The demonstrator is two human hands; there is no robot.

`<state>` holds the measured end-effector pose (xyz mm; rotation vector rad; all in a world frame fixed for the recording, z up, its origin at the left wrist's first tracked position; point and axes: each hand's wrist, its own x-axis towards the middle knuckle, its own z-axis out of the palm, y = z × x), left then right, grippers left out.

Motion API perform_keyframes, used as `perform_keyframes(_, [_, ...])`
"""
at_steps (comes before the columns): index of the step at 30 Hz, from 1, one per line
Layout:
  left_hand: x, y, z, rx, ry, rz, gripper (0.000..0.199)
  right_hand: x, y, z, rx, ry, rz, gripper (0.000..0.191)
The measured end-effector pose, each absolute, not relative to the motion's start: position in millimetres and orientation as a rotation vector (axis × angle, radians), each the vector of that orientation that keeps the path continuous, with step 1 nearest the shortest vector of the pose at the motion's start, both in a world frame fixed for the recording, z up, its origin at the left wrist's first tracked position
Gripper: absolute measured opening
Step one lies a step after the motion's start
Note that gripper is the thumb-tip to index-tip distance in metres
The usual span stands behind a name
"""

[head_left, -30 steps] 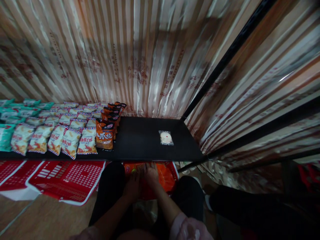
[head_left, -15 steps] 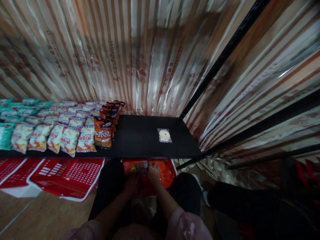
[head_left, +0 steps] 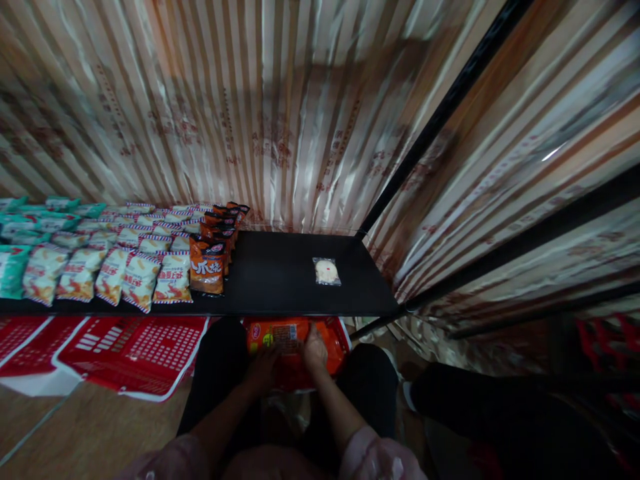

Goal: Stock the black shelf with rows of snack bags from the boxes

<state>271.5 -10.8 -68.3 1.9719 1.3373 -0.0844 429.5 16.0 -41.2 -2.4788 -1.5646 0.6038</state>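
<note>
Between my knees, below the shelf edge, an orange package (head_left: 287, 335) lies in a red basket (head_left: 346, 333) with a white rim. My right hand (head_left: 315, 348) is closed on the package's right part. My left hand (head_left: 263, 368) rests at its lower left side, dark and blurred, its fingers hard to make out. On the black shelf (head_left: 275, 267) above, a small clear packet with a round white item (head_left: 327, 271) lies flat. Orange snack bags (head_left: 207, 267) stand in a row to the left of the bare stretch.
White snack bags (head_left: 141, 280) and green bags (head_left: 13, 270) fill the shelf's left side. Red baskets (head_left: 145, 350) are under it. A black post (head_left: 430, 140) rises at the shelf's right end. Another person's dark-clothed leg (head_left: 465, 400) is at the lower right.
My right hand has shifted slightly right on the orange package, and more of the package's printed label shows between my hands. The view has moved slightly.
</note>
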Motion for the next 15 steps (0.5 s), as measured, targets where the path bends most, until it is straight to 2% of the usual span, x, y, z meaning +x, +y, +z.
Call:
perform_keyframes(10, [270.7,-13.3,-73.7,1.995,1.265,-0.057,0.068,436.5,-0.3,-43.0,-2.522,-1.518,0.641,0.040])
perform_keyframes(15, [269.2,-15.4,-77.3,2.006,1.249,-0.052,0.065,437.5,-10.2,-42.9,-2.535,-1.505,0.550,0.038])
